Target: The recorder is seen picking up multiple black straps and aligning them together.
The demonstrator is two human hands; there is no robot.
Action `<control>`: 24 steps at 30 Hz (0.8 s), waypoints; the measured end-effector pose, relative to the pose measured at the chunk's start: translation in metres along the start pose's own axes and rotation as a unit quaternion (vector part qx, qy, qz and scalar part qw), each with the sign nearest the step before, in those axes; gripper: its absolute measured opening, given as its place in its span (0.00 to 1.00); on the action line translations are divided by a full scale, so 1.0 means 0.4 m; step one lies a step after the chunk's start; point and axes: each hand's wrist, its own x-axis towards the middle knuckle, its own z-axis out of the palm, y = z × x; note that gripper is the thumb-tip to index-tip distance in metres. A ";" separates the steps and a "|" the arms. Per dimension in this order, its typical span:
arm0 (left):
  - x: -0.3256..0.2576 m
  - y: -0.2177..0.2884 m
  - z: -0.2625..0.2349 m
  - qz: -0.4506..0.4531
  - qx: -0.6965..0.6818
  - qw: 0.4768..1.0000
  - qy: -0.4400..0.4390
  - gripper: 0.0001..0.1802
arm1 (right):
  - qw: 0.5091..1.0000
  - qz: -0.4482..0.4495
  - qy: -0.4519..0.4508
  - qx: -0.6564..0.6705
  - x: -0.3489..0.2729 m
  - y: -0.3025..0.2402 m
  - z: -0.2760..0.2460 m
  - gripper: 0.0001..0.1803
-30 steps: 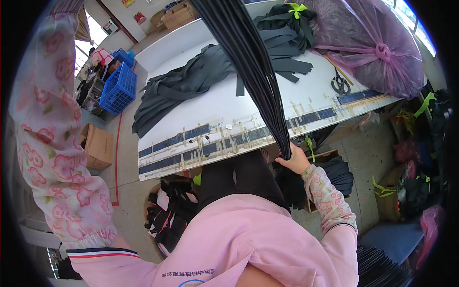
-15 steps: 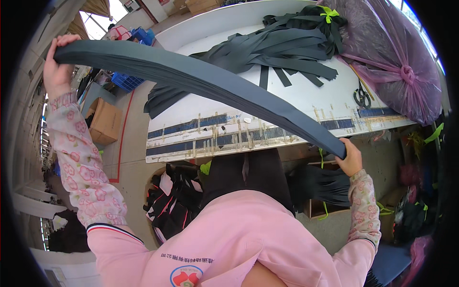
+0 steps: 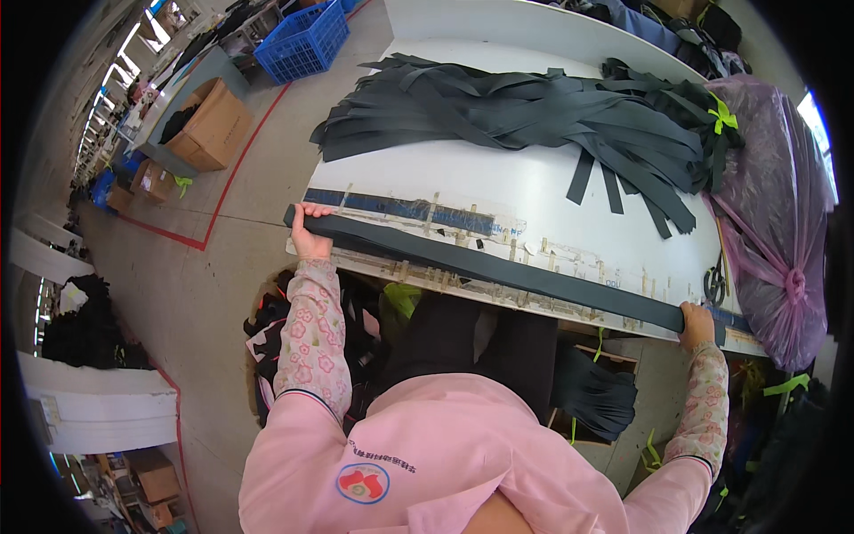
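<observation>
A long stack of dark grey fabric strips (image 3: 498,269) stretches along the front edge of the white table (image 3: 498,173). My left hand (image 3: 311,233) is closed round its left end, fingers over the top. At the other end my right hand (image 3: 698,326) grips the stack near the table's right front corner. Behind it, a loose heap of similar dark strips (image 3: 498,107) lies across the table. Black scissors (image 3: 714,283) rest at the table's right side, partly hidden by a pink plastic bag (image 3: 774,214).
Below the table, a box holds more dark strips (image 3: 594,392), and a bin of black and pink pieces (image 3: 267,343) stands by my legs. On the floor to the left are a cardboard box (image 3: 212,129) and a blue crate (image 3: 304,40).
Both hands have brought the raised strip stack down to the table's front edge, the left one dropping most. It now lies straighter. My view has shifted.
</observation>
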 end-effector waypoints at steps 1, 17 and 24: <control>-0.003 -0.002 -0.039 0.000 -0.008 1.000 0.017 0.11 | 1.000 0.008 -0.015 -0.026 0.021 -0.023 0.014 0.25; -0.071 -0.037 -0.067 0.030 -0.095 0.994 0.043 0.06 | 0.787 -0.359 -0.059 0.499 0.462 -1.249 -0.552 0.24; -0.055 -0.030 -0.040 0.007 -0.103 0.994 0.024 0.07 | 0.753 -0.303 -0.257 0.524 0.665 -1.594 -0.480 0.30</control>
